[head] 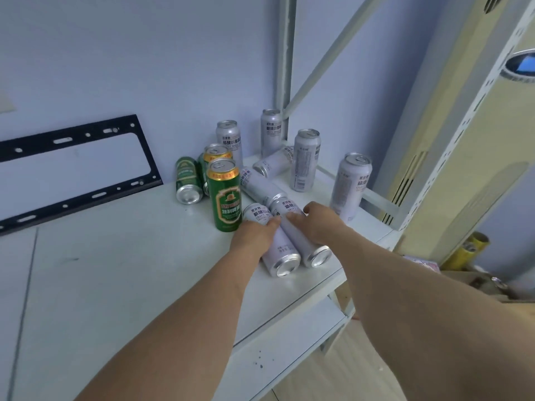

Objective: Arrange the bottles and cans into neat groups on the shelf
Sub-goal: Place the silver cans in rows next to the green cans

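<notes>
**Cans lying flat need to stand up**

Cans are all over the right end of the white shelf (pixel 115 270), and none are in neat groups yet. Two silver cans lie side by side near the front edge, with their shiny bottoms pointing at 5 o'clock. The left hand (pixel 254 235) is curled over the left silver can (pixel 282 253), fingers bent round its side. The right hand (pixel 318 224) is wrapped on the right silver can (pixel 304 238), thumb on top. Both hands look like they are grabbing, but I cannot tell how tight.

I think the step now is to lift these two cans and stand them up. To do it well, hold each can round its middle so it does not roll. Tip the shiny bottom down flat on the shelf.

Watch the tall green can (pixel 224 195). It stands just at 10 o'clock from the left hand and could get knocked over. Another silver can (pixel 260 185) lies flat at 12 o'clock from the hands, touching the two being held, so it may roll when they move.

A good spot is beside the standing silver can (pixel 351 186) at 2 o'clock. The lying green can (pixel 188 180) at 10 o'clock should go with the green ones later.
</notes>
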